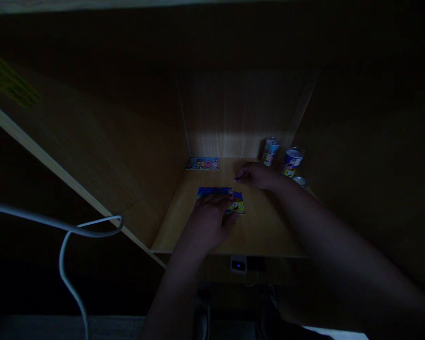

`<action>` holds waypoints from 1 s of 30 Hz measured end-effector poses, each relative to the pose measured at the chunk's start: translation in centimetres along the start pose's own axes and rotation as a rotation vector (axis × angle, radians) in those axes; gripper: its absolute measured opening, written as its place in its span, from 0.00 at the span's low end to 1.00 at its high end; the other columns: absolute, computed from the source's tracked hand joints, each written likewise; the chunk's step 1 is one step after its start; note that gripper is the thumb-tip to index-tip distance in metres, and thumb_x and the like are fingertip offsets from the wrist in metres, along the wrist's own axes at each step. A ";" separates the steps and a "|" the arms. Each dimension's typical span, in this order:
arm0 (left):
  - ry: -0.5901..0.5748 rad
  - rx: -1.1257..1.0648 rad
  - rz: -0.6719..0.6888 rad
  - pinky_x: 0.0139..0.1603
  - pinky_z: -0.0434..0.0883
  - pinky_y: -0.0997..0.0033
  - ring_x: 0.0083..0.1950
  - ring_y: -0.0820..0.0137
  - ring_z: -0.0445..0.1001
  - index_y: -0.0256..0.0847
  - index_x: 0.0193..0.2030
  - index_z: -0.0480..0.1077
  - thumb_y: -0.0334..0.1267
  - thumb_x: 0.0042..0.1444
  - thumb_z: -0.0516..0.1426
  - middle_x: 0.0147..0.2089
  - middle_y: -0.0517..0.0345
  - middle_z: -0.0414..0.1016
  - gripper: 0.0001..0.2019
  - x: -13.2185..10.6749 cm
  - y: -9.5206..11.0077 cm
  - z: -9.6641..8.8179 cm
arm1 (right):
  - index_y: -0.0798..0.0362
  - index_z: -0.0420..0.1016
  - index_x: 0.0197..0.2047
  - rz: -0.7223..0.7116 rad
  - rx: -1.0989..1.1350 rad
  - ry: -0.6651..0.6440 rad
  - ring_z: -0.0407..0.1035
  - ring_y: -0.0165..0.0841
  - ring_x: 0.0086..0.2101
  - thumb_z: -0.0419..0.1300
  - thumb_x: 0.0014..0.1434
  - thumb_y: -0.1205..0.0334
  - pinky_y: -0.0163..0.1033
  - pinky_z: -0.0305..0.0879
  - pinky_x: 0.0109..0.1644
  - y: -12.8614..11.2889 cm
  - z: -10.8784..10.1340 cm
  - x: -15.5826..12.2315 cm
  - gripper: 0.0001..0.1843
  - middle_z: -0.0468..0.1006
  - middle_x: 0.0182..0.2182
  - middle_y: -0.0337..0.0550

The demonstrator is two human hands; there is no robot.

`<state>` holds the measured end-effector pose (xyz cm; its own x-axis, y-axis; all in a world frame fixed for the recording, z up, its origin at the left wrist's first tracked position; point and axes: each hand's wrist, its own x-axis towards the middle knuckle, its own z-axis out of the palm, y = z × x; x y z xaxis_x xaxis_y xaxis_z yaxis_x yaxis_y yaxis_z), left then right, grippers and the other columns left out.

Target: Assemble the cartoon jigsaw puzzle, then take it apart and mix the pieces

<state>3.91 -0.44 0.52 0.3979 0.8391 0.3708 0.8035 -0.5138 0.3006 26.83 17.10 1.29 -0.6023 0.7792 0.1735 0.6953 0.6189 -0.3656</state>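
Note:
A blue and yellow cartoon jigsaw puzzle [238, 204] lies partly assembled on the wooden shelf board, its upper right corner stepped. My left hand [212, 212] rests over it, fingers stretched out and thumb apart, covering much of its left and lower part. Up and to the right, my right hand [253, 174] pinches a small dark blue puzzle piece [237, 179] just above or at the board; I cannot tell whether they touch. Behind, near the back left corner, lies a flat colourful cartoon picture [205, 164], apart from both hands.
Two cartoon-printed cans, one [270, 151] at the back and one [292, 161] nearer, stand on the right beside a round lid [300, 181]. Wooden walls enclose the board. A white cable [62, 255] hangs at left. Below the front edge is a small device with a lit display [238, 265].

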 end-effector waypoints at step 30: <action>-0.020 0.026 -0.012 0.71 0.70 0.47 0.67 0.54 0.76 0.45 0.62 0.77 0.42 0.70 0.62 0.67 0.51 0.78 0.16 0.1 0.1 -0.1 | 0.52 0.84 0.42 0.170 0.047 0.075 0.81 0.36 0.43 0.66 0.65 0.68 0.37 0.72 0.49 -0.7 0.0 0.2 0.05 0.88 0.43 0.44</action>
<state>3.97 -0.42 0.70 0.3973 0.8486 0.3493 0.8192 -0.4995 0.2818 26.21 16.75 1.57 -0.4452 0.8786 0.1728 0.7646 0.4734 -0.4373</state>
